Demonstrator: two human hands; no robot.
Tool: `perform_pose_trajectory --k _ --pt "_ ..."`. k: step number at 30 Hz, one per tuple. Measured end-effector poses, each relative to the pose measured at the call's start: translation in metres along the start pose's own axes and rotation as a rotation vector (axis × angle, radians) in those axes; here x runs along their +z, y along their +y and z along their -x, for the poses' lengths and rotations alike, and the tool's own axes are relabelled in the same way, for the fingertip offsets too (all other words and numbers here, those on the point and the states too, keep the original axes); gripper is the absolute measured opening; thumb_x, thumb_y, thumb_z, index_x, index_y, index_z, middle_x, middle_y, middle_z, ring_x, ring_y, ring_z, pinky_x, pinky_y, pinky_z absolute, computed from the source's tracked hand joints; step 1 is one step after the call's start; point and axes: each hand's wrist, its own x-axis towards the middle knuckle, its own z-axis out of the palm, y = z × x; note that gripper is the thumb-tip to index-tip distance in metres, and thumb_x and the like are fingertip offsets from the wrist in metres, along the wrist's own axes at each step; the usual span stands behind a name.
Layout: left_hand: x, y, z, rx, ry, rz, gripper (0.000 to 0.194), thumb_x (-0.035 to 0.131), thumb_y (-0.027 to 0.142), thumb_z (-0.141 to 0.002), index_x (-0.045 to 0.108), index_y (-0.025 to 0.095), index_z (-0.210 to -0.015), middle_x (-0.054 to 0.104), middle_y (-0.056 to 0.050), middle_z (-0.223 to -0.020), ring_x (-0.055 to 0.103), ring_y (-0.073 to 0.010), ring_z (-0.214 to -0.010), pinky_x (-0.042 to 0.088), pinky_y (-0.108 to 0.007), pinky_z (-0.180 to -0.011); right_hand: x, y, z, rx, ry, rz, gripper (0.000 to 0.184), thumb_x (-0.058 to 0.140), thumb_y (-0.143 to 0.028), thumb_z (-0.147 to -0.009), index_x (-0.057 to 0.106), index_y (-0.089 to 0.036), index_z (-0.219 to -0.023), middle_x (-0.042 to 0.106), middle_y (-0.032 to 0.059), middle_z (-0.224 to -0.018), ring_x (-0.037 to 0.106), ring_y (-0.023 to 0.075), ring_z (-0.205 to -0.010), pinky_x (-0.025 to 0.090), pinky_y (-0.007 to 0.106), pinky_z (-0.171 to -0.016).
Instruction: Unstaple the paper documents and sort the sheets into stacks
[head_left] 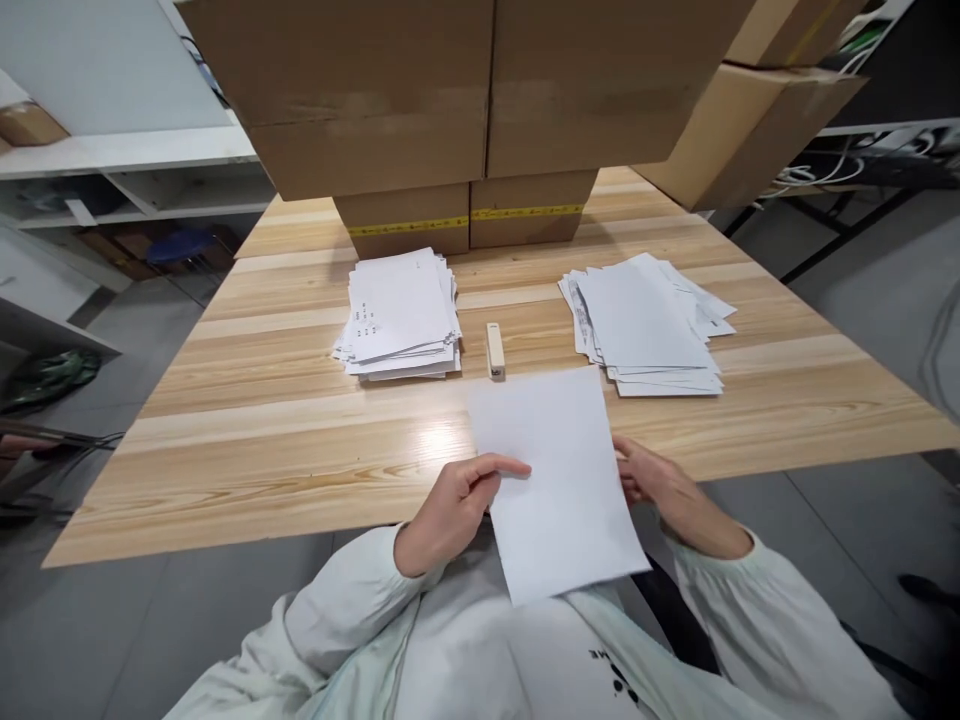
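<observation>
A blank white sheet of paper [559, 490] tilts over the table's front edge, its lower end above my lap. My left hand [454, 505] grips its left side, index finger stretched across the top face and the other fingers curled at the edge. At the right edge is my right hand [667, 495], fingers bent and partly hidden behind the paper. Whether it is one sheet or several together I cannot tell. Just beyond the paper's far edge lies a small beige stapler [495, 350].
A messy stack of printed papers [401, 310] lies left of the stapler, and a fanned pile of sheets [645, 320] lies right. Large cardboard boxes [480, 90] rise at the back of the wooden table [262, 430]. Cables [817, 170] hang over a side desk at right.
</observation>
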Motion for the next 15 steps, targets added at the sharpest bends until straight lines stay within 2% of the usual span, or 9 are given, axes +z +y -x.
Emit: perform_pose_trajectory --k 2,4,6,8,11,13,15 --pt "0.008 0.001 0.003 0.116 0.044 -0.153 0.028 0.050 0.021 -0.091 0.077 0.017 -0.101 0.061 -0.001 -0.071 0.042 -0.0088 -0.059 0.034 -0.023 -0.058 0.015 0.010 0.019 0.009 -0.020 -0.109 0.049 0.061 -0.065 -0.080 0.067 -0.027 -0.110 0.075 0.0049 -0.089 0.069 0.0239 -0.077 0.057 0.036 -0.065" --pt "0.017 0.002 0.004 0.157 0.050 -0.165 0.028 0.051 0.023 -0.092 0.077 0.018 -0.099 0.070 -0.005 -0.086 0.054 -0.0111 -0.069 0.043 -0.023 -0.065 0.021 0.011 0.023 -0.019 0.097 -0.088 0.039 0.065 -0.061 -0.078 0.069 -0.025 -0.091 0.073 0.0040 -0.081 0.068 0.0232 -0.074 0.055 0.035 -0.062" --pt "0.024 0.002 0.004 0.135 0.037 -0.063 0.026 0.054 0.030 -0.092 0.074 0.017 -0.103 0.072 -0.007 -0.093 0.064 -0.0149 -0.080 0.051 -0.026 -0.073 0.009 0.009 0.011 -0.050 0.270 -0.031 0.039 0.063 -0.062 -0.078 0.066 -0.023 -0.077 0.070 0.0037 -0.071 0.063 0.0215 -0.064 0.050 0.032 -0.053" --pt "0.026 0.001 0.008 0.102 0.046 0.035 0.032 0.059 0.039 -0.090 0.071 0.015 -0.108 0.073 -0.009 -0.093 0.069 -0.0192 -0.087 0.056 -0.029 -0.078 -0.021 0.005 -0.016 -0.087 0.460 0.032 0.040 0.062 -0.062 -0.078 0.064 -0.021 -0.076 0.068 0.0044 -0.070 0.060 0.0195 -0.060 0.046 0.031 -0.051" --pt "0.018 0.003 0.018 0.125 0.138 0.002 0.037 0.065 0.046 -0.086 0.071 0.015 -0.106 0.074 -0.010 -0.095 0.073 -0.0211 -0.089 0.059 -0.031 -0.080 -0.084 -0.003 -0.070 -0.183 0.668 0.176 0.037 0.057 -0.056 -0.082 0.065 -0.019 -0.081 0.071 0.0087 -0.082 0.061 0.0196 -0.069 0.046 0.033 -0.058" --pt "0.004 0.008 0.023 0.190 0.228 -0.081 0.033 0.065 0.044 -0.086 0.072 0.016 -0.102 0.074 -0.010 -0.101 0.073 -0.0199 -0.087 0.059 -0.030 -0.079 -0.121 -0.008 -0.107 -0.165 0.748 0.348 0.039 0.049 -0.055 -0.087 0.061 -0.019 -0.076 0.070 0.0117 -0.082 0.060 0.0196 -0.071 0.045 0.035 -0.061" --pt "-0.019 0.016 0.022 0.277 0.333 -0.175 0.029 0.062 0.040 -0.089 0.071 0.016 -0.102 0.073 -0.009 -0.105 0.073 -0.0195 -0.088 0.060 -0.030 -0.078 -0.146 -0.011 -0.138 -0.152 0.798 0.418 0.037 0.049 -0.052 -0.087 0.058 -0.020 -0.070 0.068 0.0124 -0.079 0.062 0.0221 -0.077 0.044 0.039 -0.066"
